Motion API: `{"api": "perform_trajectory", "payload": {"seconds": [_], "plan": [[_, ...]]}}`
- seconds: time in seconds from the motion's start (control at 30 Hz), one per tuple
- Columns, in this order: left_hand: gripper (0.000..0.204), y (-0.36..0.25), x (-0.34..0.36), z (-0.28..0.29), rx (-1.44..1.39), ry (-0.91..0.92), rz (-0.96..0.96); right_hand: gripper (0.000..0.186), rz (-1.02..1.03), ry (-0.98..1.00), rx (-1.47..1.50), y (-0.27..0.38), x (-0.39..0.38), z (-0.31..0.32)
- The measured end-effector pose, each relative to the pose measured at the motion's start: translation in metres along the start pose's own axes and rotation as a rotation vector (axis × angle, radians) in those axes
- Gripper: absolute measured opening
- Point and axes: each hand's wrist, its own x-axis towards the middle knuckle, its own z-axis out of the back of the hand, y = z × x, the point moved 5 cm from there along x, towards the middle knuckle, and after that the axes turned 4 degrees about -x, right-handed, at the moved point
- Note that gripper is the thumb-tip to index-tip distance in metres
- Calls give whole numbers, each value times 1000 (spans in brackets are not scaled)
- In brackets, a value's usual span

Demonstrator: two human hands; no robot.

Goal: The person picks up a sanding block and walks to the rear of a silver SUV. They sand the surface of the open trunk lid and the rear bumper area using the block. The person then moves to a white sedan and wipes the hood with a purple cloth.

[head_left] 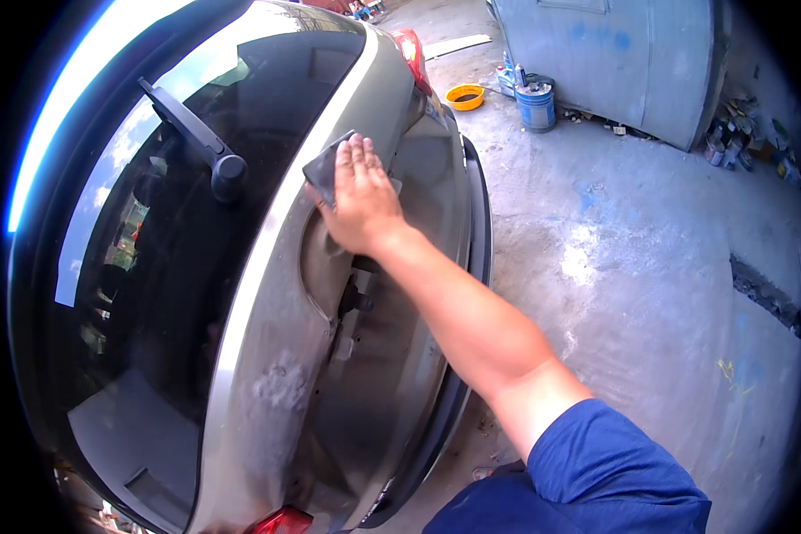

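Observation:
My right hand lies with fingers stretched over a dark grey sheet of sandpaper, pressing it against the beige tailgate of a car. The sheet sticks out to the left of the fingers, and the thumb lies along its lower edge. Just below the hand is the rounded recess in the tailgate panel, with an opening and a dark fitting partly behind my wrist. Lower on the panel is a pale, dull, scuffed patch. My left hand is out of the picture.
The rear window with its wiper takes up the left. A black bumper edge runs down the car's right side. Farther off on the concrete floor stand a yellow basin and a blue bucket, near a grey metal panel.

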Motion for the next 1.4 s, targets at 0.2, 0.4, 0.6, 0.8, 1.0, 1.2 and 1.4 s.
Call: {"api": "perform_trajectory", "payload": {"seconds": [0.2,0.4,0.6,0.8,1.0,1.2,1.4], "plan": [[26,4,1,3,-14,23,11,76,-50,-54,-30,-6,-7,7],[25,17,-12,7,1,31,-2,78,76,-23,-44,25,-27,0],[21,5,-2,7,29,42,5,84,-1,75,-114,26,-22,-2],[22,2,3,1,-3,58,45,81,-96,-2,-45,-8,1,-6],[24,0,7,4,12,45,6,79,-45,-77,48,-11,2,1],[24,16,-4,9,-1,74,-32,76,106,-77,-9,8,-28,5],[23,7,1,6,56,42,-10,75,167,-71,-8,9,-20,2]]}}
